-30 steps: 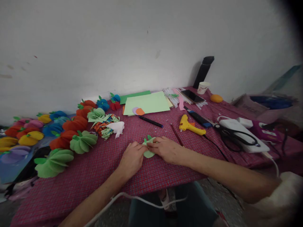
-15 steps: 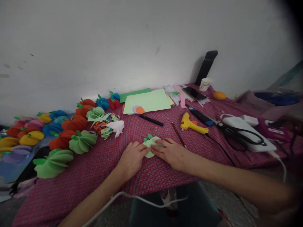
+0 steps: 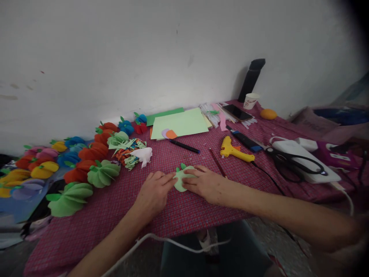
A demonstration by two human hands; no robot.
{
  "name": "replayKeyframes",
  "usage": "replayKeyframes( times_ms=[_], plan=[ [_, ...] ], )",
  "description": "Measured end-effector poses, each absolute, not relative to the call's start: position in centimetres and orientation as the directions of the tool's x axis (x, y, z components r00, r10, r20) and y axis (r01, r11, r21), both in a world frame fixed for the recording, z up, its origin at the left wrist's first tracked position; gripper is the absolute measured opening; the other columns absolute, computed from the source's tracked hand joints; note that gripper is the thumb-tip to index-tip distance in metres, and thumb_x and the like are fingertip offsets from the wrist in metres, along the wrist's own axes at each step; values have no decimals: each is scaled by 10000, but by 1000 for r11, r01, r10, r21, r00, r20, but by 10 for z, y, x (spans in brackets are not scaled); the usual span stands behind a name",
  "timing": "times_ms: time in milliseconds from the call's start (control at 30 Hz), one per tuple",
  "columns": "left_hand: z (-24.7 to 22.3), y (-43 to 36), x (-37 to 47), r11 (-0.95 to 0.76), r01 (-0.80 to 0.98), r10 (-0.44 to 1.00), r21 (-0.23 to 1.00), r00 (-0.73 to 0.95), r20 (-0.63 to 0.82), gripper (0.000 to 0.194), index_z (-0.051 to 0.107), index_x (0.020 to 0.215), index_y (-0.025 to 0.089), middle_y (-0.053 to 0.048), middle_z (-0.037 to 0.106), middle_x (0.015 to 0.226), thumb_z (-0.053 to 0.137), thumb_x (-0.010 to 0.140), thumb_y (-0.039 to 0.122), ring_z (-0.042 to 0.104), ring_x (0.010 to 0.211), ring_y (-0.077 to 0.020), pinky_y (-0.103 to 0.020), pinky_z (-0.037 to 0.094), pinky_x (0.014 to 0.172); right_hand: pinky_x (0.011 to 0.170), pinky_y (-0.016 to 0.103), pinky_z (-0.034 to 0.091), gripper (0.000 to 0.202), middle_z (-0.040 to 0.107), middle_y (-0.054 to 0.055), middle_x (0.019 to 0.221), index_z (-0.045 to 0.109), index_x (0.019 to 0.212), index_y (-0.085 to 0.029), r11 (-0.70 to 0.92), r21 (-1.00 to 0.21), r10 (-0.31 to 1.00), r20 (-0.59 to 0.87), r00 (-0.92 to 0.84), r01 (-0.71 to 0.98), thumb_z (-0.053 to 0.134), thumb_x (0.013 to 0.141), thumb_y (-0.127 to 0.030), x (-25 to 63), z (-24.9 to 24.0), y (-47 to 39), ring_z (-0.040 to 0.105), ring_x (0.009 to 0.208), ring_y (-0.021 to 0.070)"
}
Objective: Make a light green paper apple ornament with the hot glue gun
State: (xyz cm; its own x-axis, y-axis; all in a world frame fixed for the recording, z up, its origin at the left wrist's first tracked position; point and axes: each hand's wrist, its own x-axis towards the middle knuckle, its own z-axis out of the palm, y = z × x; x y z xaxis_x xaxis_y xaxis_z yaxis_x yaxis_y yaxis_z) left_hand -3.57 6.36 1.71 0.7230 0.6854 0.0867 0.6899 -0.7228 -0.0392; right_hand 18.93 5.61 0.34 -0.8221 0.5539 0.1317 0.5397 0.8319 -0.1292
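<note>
A pale green paper piece [image 3: 180, 182] with small green leaves [image 3: 180, 167] at its top lies on the red checked cloth [image 3: 178, 215] near the front edge. My right hand [image 3: 206, 184] lies over its right part, fingers stretched out and a little apart, pressing on the paper. At its left edge the fingertips of my left hand [image 3: 155, 192] touch or nearly touch the paper; that hand rests on the cloth with its fingers extended.
Folded paper pumpkins [image 3: 103, 173] crowd the left side. Behind my hands are paper scraps [image 3: 129, 154], a black pen [image 3: 184, 146] and green sheets [image 3: 181, 125]. A yellow glue gun [image 3: 235, 151], scissors [image 3: 294, 163], a white box [image 3: 308, 161] and a cup [image 3: 250, 100] stand or lie right.
My left hand has slid slightly left and back from the paper, showing more of its left side. My right hand stays on it. The view has shifted a little.
</note>
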Motion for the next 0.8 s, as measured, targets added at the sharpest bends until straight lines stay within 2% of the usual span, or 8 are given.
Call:
replayKeyframes(
  times_ms=[67, 167, 400, 567, 667, 800],
  plan=[
    [19, 65, -40, -663, 748, 736, -13, 656, 168, 407, 563, 1183, 201, -27, 591, 1229, 409, 826, 80, 466, 904, -220, -397, 382, 783, 1021, 453, 264, 309, 593, 74, 1210, 573, 1153, -158, 833, -128, 552, 125, -825, 538, 431, 880, -126, 187, 4, 57, 366, 1255, 247],
    [19, 64, -44, -632, 775, 763, 27, 615, 196, 403, 588, 1155, 192, -30, 618, 1188, 412, 814, 68, 474, 894, -217, -392, 393, 788, 1027, 449, 249, 305, 587, 78, 1216, 567, 1151, -151, 839, -101, 544, 132, -829, 535, 427, 881, -131, 185, 3, 57, 392, 1229, 247],
    [9, 61, -40, -684, 727, 729, 52, 680, 82, 402, 573, 1172, 207, -18, 610, 1203, 409, 827, 81, 468, 934, -225, -407, 377, 811, 965, 451, 306, 309, 617, 67, 1107, 537, 1170, -194, 849, -43, 527, 153, -836, 527, 460, 873, -160, 182, 3, 56, 469, 1103, 254],
    [5, 65, -35, -725, 687, 688, 37, 725, 20, 378, 556, 1183, 224, -18, 606, 1207, 378, 867, 117, 462, 890, -214, -388, 355, 754, 1004, 448, 261, 308, 625, 51, 1078, 554, 1149, -238, 836, -50, 547, 146, -825, 546, 463, 869, -148, 174, 4, 53, 469, 1098, 232],
    [8, 66, -31, -735, 678, 678, 15, 735, -2, 359, 571, 1158, 230, -26, 624, 1168, 363, 882, 135, 461, 881, -212, -378, 337, 742, 999, 454, 266, 306, 633, 51, 1081, 561, 1145, -225, 847, -56, 532, 142, -835, 529, 460, 868, -143, 177, 5, 55, 471, 1103, 228],
    [14, 64, -26, -739, 673, 673, 14, 740, -16, 352, 590, 1122, 236, -28, 645, 1112, 359, 878, 131, 460, 856, -206, -373, 334, 747, 956, 434, 312, 347, 611, 67, 1170, 550, 1181, -183, 842, -122, 539, 134, -831, 526, 450, 856, -113, 187, 4, 65, 432, 1180, 230]
  ],
)
